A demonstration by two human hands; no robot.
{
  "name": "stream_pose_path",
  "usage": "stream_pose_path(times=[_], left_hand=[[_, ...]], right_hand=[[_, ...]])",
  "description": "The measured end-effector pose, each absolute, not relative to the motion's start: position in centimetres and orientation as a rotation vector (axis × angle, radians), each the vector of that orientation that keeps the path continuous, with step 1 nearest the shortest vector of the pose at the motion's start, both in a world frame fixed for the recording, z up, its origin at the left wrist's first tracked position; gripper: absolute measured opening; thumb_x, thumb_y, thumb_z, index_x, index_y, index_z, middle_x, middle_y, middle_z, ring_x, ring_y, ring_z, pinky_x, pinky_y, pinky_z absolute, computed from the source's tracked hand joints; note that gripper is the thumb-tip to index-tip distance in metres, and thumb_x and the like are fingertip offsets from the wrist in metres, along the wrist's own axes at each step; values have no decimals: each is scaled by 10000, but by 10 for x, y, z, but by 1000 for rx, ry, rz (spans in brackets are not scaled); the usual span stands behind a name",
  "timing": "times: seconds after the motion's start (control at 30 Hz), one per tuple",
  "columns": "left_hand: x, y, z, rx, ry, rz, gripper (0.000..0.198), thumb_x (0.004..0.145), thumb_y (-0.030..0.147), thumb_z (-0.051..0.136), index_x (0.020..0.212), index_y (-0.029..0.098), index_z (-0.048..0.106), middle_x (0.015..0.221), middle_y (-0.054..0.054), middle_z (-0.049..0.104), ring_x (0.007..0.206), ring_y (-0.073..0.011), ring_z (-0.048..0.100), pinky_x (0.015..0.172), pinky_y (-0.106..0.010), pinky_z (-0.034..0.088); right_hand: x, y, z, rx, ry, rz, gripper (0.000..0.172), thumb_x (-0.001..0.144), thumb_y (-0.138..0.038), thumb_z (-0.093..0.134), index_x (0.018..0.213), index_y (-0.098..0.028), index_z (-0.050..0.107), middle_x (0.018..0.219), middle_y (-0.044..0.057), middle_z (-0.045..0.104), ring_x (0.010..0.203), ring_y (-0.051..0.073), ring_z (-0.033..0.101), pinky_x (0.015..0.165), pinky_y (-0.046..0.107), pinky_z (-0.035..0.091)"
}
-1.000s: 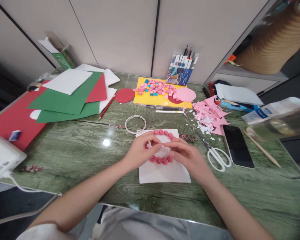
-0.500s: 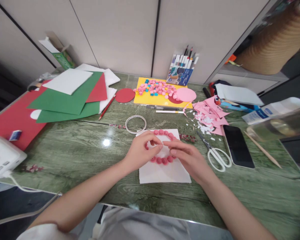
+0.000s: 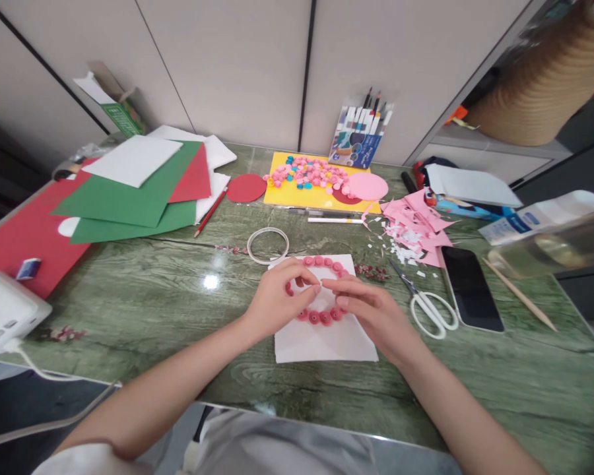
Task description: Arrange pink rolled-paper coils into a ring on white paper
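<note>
A white paper sheet (image 3: 321, 344) lies on the green table with a ring of pink-red rolled paper flowers (image 3: 325, 318) on it. My left hand (image 3: 283, 293) is over the left side of the ring, thumb and forefinger pinched around a tiny pale bit that I cannot make out. From the other side comes my right hand (image 3: 371, 307), its forefinger stretched to the left fingertips and its thumb a little apart below. Both hands partly cover the flowers. Just behind the sheet lies a roll of narrow white tape (image 3: 268, 246).
Small rolled paper flowers (image 3: 317, 173) are heaped on a yellow sheet (image 3: 287, 196) at the back. To the right are scissors (image 3: 433, 315), a phone (image 3: 472, 288) and pink paper scraps (image 3: 418, 218). Green paper (image 3: 129, 196) and a white charger (image 3: 10, 313) are on the left.
Nearly nothing differs. Both hands keep their place over the ring, fingertips close together; the view has shifted very slightly.
</note>
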State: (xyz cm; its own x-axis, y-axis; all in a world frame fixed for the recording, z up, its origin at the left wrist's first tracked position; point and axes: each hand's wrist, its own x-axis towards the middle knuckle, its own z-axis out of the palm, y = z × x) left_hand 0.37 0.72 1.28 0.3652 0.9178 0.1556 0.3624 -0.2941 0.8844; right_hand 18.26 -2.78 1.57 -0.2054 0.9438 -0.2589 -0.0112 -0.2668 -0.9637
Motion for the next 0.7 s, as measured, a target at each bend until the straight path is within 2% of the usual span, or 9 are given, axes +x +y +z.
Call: stream_pose_path(times=[0.2, 0.3, 0.5, 0.7], left_hand=[[4, 8, 14, 1851, 1135, 895, 64, 758, 170, 560, 710, 179, 601, 718, 2, 553, 694, -123, 489, 610, -242, 379], [3, 7, 13, 1873, 1148, 911, 46, 751, 164, 565, 737, 182, 605, 739, -1, 560, 705, -125, 493, 624, -248, 387], [3, 8, 9, 1933, 1180, 942, 141, 727, 200, 610, 865, 200, 637, 778, -8, 560, 702, -128, 504, 677, -276, 415], [2, 9, 6, 2020, 1180, 957, 146, 739, 198, 600, 866, 223, 669, 796, -14, 589, 771, -147, 533, 718, -301, 419]], right_hand=[[181, -28, 19, -1263, -1087, 1641, 237, 717, -246, 622, 944, -258, 689, 927, 13, 627, 765, 123, 540, 733, 286, 418], [182, -28, 19, -1232, -985, 1715, 249, 716, -229, 627, 957, -238, 686, 830, 8, 624, 688, 104, 511, 693, 273, 400], [182, -29, 19, -1170, -895, 1810, 264, 713, -209, 631, 971, -211, 683, 734, 0, 598, 690, 107, 488, 693, 272, 368], [182, -28, 19, -1172, -894, 1809, 261, 705, -215, 635, 961, -209, 686, 738, 3, 583, 692, 114, 477, 686, 284, 350]])
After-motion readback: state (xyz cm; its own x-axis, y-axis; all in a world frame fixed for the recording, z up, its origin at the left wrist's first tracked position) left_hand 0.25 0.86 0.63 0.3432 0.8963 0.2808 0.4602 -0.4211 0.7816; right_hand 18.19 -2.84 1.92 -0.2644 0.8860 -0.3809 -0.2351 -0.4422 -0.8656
